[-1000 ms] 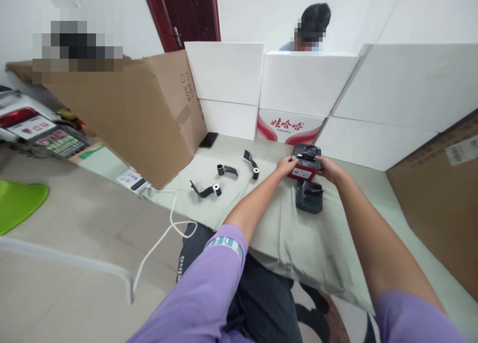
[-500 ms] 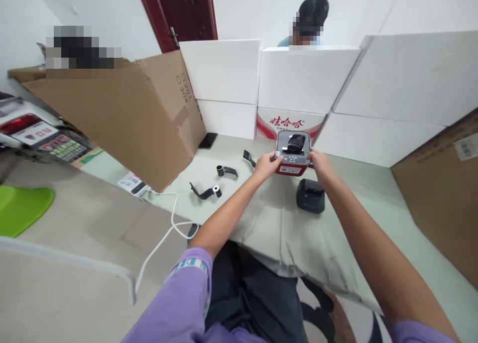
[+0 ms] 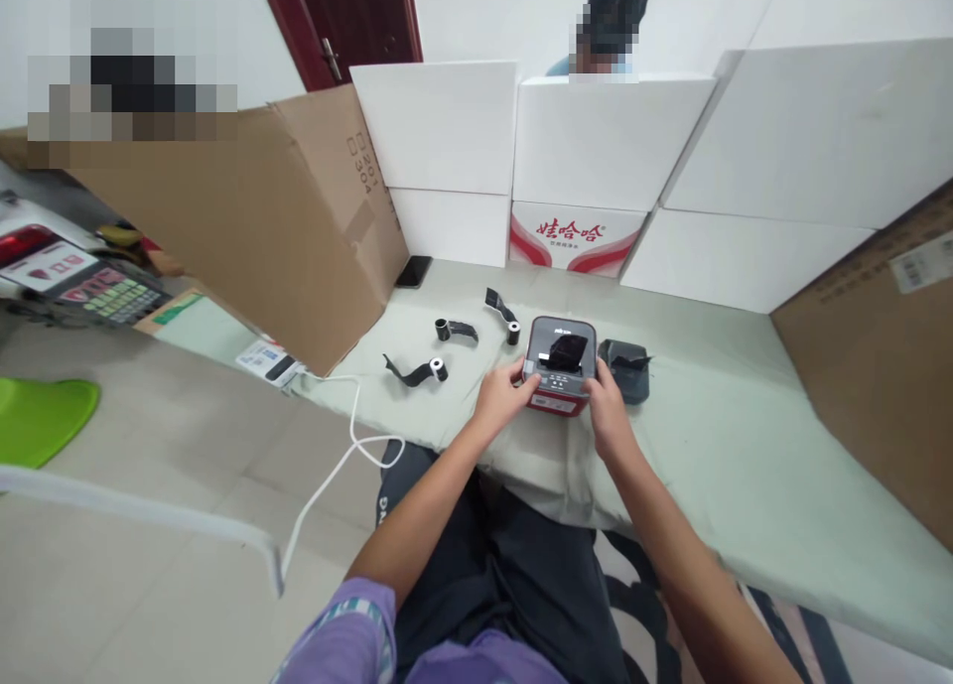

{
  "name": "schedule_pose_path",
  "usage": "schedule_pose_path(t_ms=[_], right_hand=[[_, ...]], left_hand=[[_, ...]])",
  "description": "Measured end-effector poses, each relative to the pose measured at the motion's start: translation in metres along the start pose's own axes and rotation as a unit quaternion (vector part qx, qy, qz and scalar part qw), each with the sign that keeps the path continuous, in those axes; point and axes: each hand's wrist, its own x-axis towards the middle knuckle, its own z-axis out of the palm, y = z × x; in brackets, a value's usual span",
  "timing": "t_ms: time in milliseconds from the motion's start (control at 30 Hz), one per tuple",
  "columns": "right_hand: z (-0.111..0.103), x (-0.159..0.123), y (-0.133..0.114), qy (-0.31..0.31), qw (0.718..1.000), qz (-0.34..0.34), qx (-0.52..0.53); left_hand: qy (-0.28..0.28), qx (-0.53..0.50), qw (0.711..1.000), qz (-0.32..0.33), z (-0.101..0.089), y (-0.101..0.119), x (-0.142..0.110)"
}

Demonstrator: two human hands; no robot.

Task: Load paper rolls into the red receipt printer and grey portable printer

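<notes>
A small red and grey label printer [image 3: 558, 364] stands on the pale green cloth [image 3: 715, 466], held from both sides. My left hand [image 3: 502, 396] grips its left side and my right hand [image 3: 607, 418] grips its right side. A dark grey device [image 3: 625, 369] sits just to the printer's right. Three black strips with small rolls lie to the left: one [image 3: 415, 371] nearest me, one [image 3: 454, 330] behind it, one [image 3: 503, 319] closest to the printer.
A large brown cardboard box [image 3: 245, 217] stands at the left. White foam boxes [image 3: 603, 148] line the back, with a person's head behind them. Another cardboard box [image 3: 879, 356] is at the right. A white cable [image 3: 335, 466] runs over the floor. A black phone [image 3: 414, 271] lies near the foam.
Both hands lifted the printer, turned it upright so its grey top faces up, and brought it down toward me onto the cloth, left of the dark device.
</notes>
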Motion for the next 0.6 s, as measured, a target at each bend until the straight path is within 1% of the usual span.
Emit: schedule_pose_path(t_ms=[33, 100, 167, 233, 333, 467, 533, 600], right_hand=[[0.002, -0.003, 0.002, 0.008, 1.0, 0.019, 0.009], [0.004, -0.007, 0.004, 0.02, 0.998, 0.046, 0.027], [0.006, -0.009, 0.007, 0.038, 0.997, 0.052, 0.032], [0.008, -0.013, 0.013, 0.069, 0.996, 0.046, 0.028], [0.016, -0.022, 0.031, 0.11, 0.993, 0.012, 0.031], [0.03, -0.032, 0.064, 0.123, 0.99, -0.061, 0.025], [0.036, -0.032, 0.078, 0.136, 0.986, -0.096, 0.006], [0.039, -0.029, 0.088, 0.155, 0.981, -0.117, -0.005]], left_hand=[[0.0, -0.005, 1.0, -0.006, 0.0, -0.003, 0.0], [0.022, -0.031, 0.999, -0.024, 0.0, -0.011, 0.002], [0.061, -0.054, 0.996, -0.044, 0.002, -0.017, 0.008], [0.082, -0.081, 0.991, -0.063, 0.005, -0.022, 0.014], [0.064, -0.161, 0.979, -0.105, 0.01, -0.024, 0.021], [0.019, -0.275, 0.942, -0.193, 0.014, -0.024, 0.025], [0.006, -0.303, 0.93, -0.208, 0.014, -0.025, 0.027], [-0.001, -0.32, 0.925, -0.204, 0.014, -0.027, 0.029]])
